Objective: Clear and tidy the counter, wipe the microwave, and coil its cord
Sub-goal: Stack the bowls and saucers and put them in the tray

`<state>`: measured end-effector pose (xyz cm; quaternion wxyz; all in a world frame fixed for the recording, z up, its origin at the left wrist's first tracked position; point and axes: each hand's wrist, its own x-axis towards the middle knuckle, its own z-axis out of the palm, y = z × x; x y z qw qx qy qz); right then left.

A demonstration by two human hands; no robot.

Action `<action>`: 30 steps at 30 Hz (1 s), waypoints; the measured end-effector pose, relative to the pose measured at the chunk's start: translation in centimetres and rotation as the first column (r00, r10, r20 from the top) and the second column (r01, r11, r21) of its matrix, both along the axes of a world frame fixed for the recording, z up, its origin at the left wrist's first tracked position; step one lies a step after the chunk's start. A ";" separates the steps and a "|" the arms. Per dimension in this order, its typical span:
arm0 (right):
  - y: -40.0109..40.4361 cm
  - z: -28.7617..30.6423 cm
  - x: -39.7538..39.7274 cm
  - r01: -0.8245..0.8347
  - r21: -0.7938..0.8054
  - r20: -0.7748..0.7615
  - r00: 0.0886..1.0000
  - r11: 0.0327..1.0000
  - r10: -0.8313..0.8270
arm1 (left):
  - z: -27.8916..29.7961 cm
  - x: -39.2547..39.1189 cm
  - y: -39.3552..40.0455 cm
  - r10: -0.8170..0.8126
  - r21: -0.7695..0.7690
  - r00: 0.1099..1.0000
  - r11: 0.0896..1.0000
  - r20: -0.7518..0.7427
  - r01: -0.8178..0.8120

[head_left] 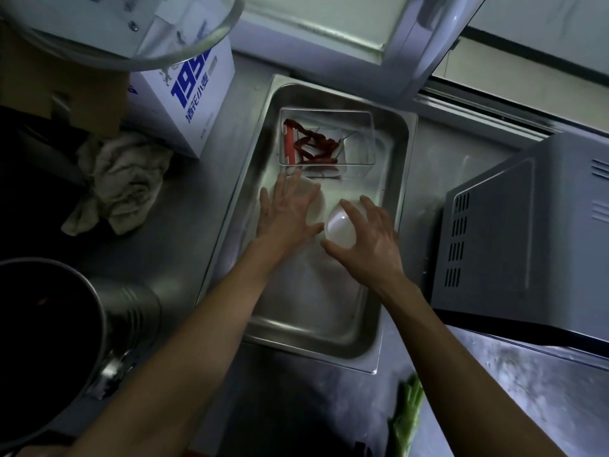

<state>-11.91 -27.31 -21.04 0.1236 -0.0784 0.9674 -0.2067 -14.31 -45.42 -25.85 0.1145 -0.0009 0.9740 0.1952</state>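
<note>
L hand [286,209] flat, fingers straight, hides most of white dish [317,206]; R hand [365,239] fingers curled round bowl [341,229] in tray [398,179].

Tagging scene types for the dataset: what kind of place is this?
Most likely a commercial or canteen kitchen, though a home one is possible. Cues: a stainless steel counter, a deep steel pan holding a clear container of dried red chilies, and a microwave beside it.

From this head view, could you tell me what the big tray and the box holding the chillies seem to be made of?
The tray looks like stainless steel: grey, brushed, with soft reflections. The box seems clear plastic, perhaps glass: the dried chillies show through its walls.
</note>
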 end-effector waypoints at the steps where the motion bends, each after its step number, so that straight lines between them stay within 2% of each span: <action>1: -0.2 0.0 -0.3 -0.006 -0.001 -0.004 1.000 1.000 0.006 | 0.1 0.4 -0.2 0.001 0.000 1.000 1.000 0.000 -0.001; 6: -1.5 -0.2 -1.7 -0.039 -0.014 -0.040 0.998 0.999 0.039 | 1.2 2.9 -2.1 0.062 -0.038 0.997 0.997 -0.055 -0.064; 11: -4.9 -0.2 -3.1 -0.102 -0.024 -0.105 0.990 0.994 0.099 | 2.6 4.7 -4.0 0.212 0.005 0.971 0.977 -0.113 -0.213; 18: -8.2 -1.8 -4.2 -0.204 -0.009 -0.092 0.975 0.979 0.203 | 3.7 5.4 -6.4 0.225 0.022 0.956 0.974 -0.188 -0.225; 24: -8.7 -4.0 -4.5 -0.287 0.066 -0.027 0.957 0.956 0.289 | 2.8 5.2 -7.1 0.221 0.017 0.961 0.975 -0.168 -0.221; 30: -9.0 -4.9 -4.5 -0.361 0.123 -0.077 0.925 0.924 0.371 | 2.0 4.9 -7.1 0.170 -0.022 0.967 0.984 -0.189 -0.178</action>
